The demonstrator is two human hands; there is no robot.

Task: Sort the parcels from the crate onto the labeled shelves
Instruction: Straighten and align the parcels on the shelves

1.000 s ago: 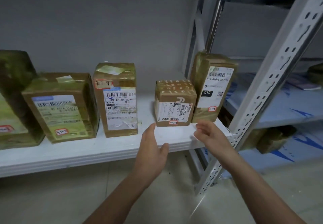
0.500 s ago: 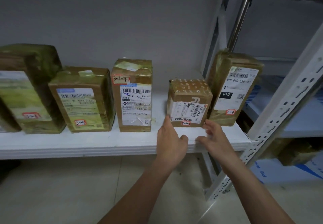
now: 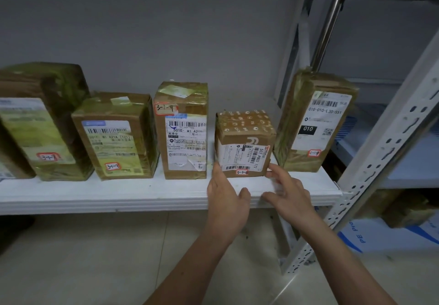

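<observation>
— Where is the little box?
— The small parcel [image 3: 244, 143] stands upright on the white shelf [image 3: 118, 193], near the front edge. A tall parcel [image 3: 183, 131] is beside it on the left, and a taped parcel [image 3: 316, 121] is just beside it on the right.
— What are the 2 hands doing?
— The left hand [image 3: 228, 200] has straight fingers that touch the box's bottom left edge. The right hand [image 3: 288, 193] is spread loose, and its fingertips touch the bottom right corner. Neither hand grips the box.
— Anything else?
— A wide parcel [image 3: 116, 136] and a big greenish parcel [image 3: 42, 121] stand farther left on the shelf.
</observation>
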